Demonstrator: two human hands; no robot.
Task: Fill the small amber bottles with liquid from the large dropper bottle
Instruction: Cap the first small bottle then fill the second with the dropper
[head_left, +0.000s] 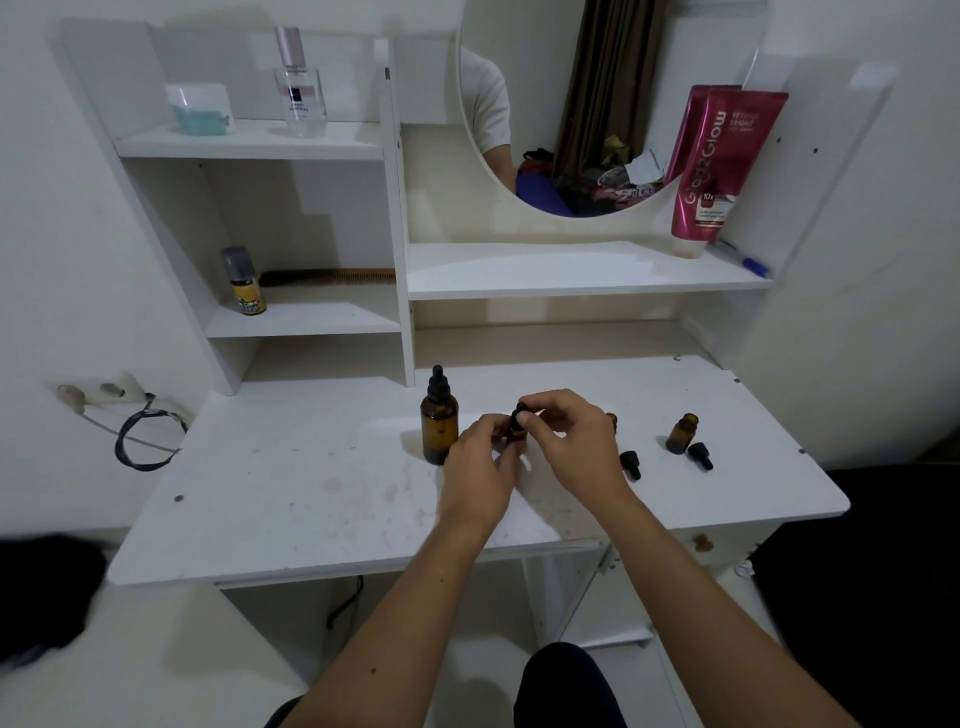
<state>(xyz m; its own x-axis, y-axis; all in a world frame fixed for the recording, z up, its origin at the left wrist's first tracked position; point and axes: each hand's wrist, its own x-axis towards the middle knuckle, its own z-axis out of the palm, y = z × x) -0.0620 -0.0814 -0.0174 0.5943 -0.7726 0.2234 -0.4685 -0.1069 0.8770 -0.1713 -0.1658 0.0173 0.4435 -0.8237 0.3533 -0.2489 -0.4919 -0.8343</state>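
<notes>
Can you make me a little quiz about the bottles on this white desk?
1. True or false: the large dropper bottle has its black top on.
2. How many loose dropper caps lie on the desk?
3. Which hand pinches the top of the small amber bottle: A) left hand, B) right hand?

Key: 1. True. 2. Two: one dropper cap and another dropper cap beside the open small bottle. 3. B.

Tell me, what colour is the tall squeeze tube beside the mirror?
Deep pink tall squeeze tube, seen in the head view.
</notes>
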